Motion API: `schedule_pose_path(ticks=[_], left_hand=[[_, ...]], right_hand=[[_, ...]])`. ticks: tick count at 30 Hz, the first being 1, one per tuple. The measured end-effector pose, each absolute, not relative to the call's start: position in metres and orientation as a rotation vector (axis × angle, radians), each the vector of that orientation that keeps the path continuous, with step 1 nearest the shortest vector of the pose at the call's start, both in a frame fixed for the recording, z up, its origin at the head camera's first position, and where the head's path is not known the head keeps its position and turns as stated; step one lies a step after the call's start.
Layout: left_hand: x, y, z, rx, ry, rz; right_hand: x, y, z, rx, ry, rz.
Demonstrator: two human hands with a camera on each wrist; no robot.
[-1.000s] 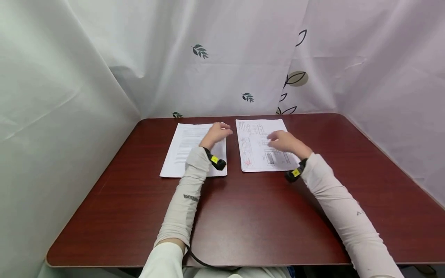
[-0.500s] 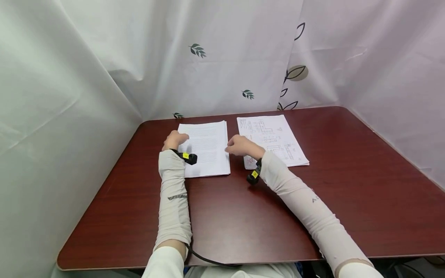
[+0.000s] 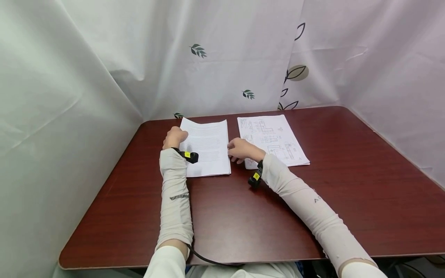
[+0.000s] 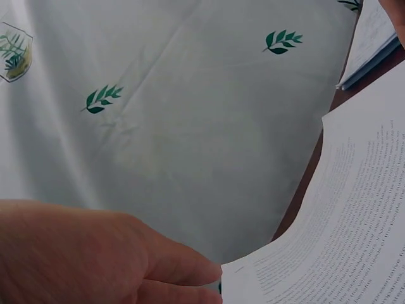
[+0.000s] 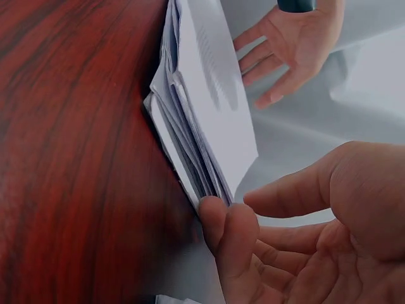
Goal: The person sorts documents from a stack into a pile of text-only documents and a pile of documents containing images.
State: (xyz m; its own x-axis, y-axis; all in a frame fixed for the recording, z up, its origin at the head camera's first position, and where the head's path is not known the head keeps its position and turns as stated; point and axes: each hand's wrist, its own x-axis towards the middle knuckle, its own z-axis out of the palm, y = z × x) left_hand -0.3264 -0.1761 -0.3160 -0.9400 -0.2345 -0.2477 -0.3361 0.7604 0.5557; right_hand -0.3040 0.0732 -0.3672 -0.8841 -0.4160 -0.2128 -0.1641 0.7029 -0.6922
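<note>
In the head view, a stack of printed paper [image 3: 208, 148] lies left of the middle, its far left corner bent up. My left hand [image 3: 174, 138] is at the stack's left edge; in the left wrist view its fingertips [image 4: 205, 272] touch the edge of the sheet [image 4: 342, 234]. In the right wrist view, that left hand [image 5: 297, 41] has its fingers and thumb spread. My right hand [image 3: 243, 149] is at the opposite edge, with bent fingertips [image 5: 239, 221] against the uneven sheet edges and the thumb a little apart from them.
Beside the right hand lies a second stack of papers with technical drawings [image 3: 274, 137], partly behind that hand. Both stacks are on the dark red-brown table [image 3: 250, 216]. A white patterned curtain [image 3: 222, 77] hangs close behind the table. A black cable [image 3: 208, 261] crosses its front edge.
Both hands have shifted left, one to each side of the printed stack. In the last half second the stack's far left corner has risen, and the right fingers have lowered along its edge.
</note>
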Motion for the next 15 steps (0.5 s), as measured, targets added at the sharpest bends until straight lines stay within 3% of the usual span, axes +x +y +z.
schedule_pose_path(ticks=[15], left_hand=[[-0.3227, -0.1741, -0.3136, -0.39, 2.766, 0.894]], right_hand=[[-0.3008, 0.0772, -0.3641, -0.382, 2.508, -1.143]])
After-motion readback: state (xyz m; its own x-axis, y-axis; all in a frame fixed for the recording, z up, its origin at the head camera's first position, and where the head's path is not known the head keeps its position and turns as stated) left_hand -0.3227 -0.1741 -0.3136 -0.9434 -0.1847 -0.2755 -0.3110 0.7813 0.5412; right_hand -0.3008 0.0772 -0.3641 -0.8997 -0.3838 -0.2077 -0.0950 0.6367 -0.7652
